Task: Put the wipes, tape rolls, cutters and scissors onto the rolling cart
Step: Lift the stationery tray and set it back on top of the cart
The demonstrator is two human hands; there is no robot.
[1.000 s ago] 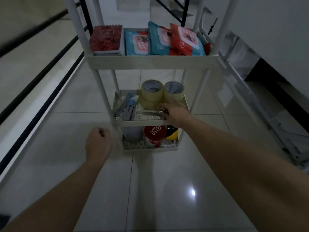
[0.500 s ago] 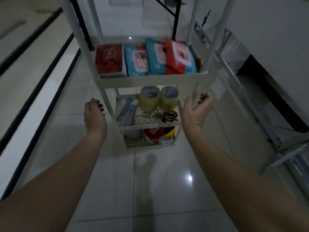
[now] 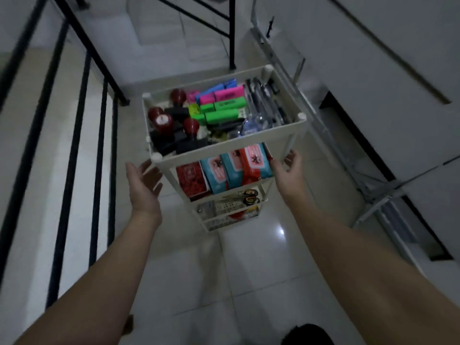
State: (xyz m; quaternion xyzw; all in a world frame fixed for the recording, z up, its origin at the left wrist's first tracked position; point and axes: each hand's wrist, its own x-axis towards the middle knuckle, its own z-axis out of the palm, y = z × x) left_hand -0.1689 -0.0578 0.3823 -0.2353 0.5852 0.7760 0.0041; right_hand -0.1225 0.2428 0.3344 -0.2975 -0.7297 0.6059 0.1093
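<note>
- Rolling cart (image 3: pixel 251 139) stands loaded at twelve o'clock: wipes (image 3: pixel 234 170) on the second shelf, scissors (image 3: pixel 245 196) below them.
- Likely top-heavy, rolls easily; take the corner posts.
- Left hand (image 3: pixel 144 183) and right hand (image 3: pixel 288 170) flank it, fingers spread, holding nothing.

Stocked rolling cart (image 3: pixel 251 138), left hand (image 3: pixel 143 181) and right hand (image 3: pixel 290 170) spread beside it
</note>
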